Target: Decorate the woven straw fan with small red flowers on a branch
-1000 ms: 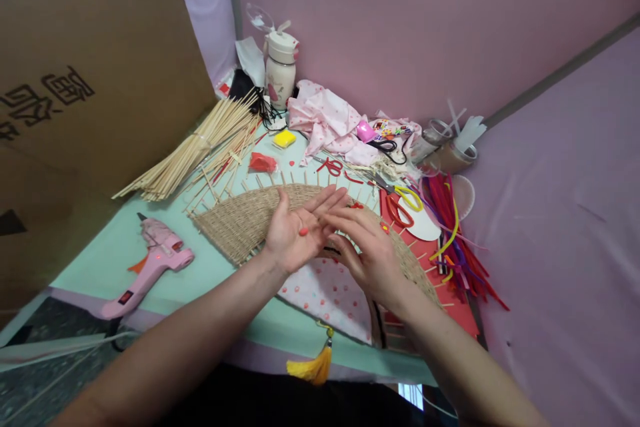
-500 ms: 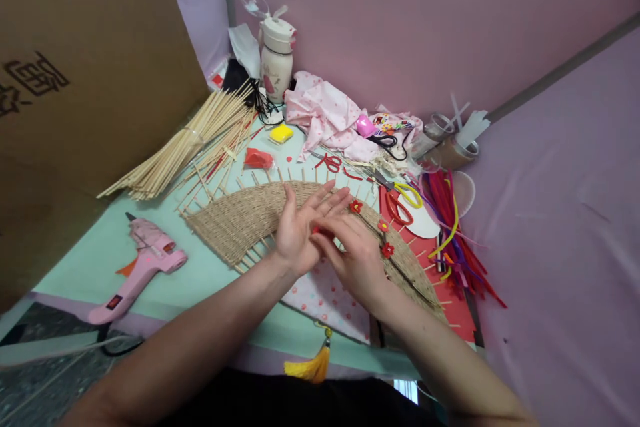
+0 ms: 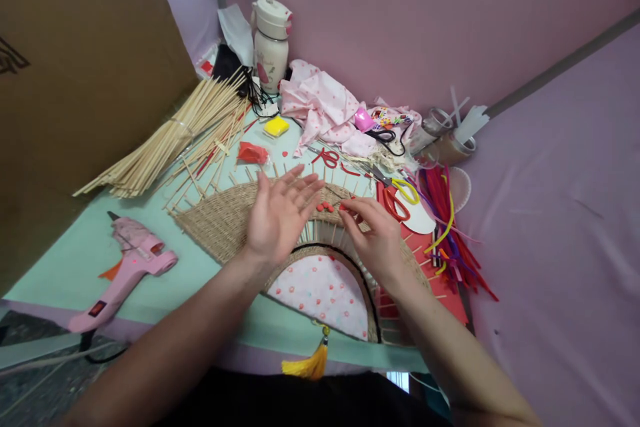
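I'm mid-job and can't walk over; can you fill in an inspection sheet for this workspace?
Surface: pale green tabletop, crowded toward the back.
Job's things: woven fan shape lies on the tabletop; small red pieces sit on it.
Clutter: stick bundle, glue gun, bottle, scissors.
Hands: left hand open, palm up; right hand pinches a red bit.
Cables: dark cord at the glue gun's handle.
Surroundings: cardboard panel at left, pink backdrop behind.

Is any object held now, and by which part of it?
The right hand pinches a small red piece, material unclear; the grip's exact place on it cannot be told. The open left hand holds nothing visible.
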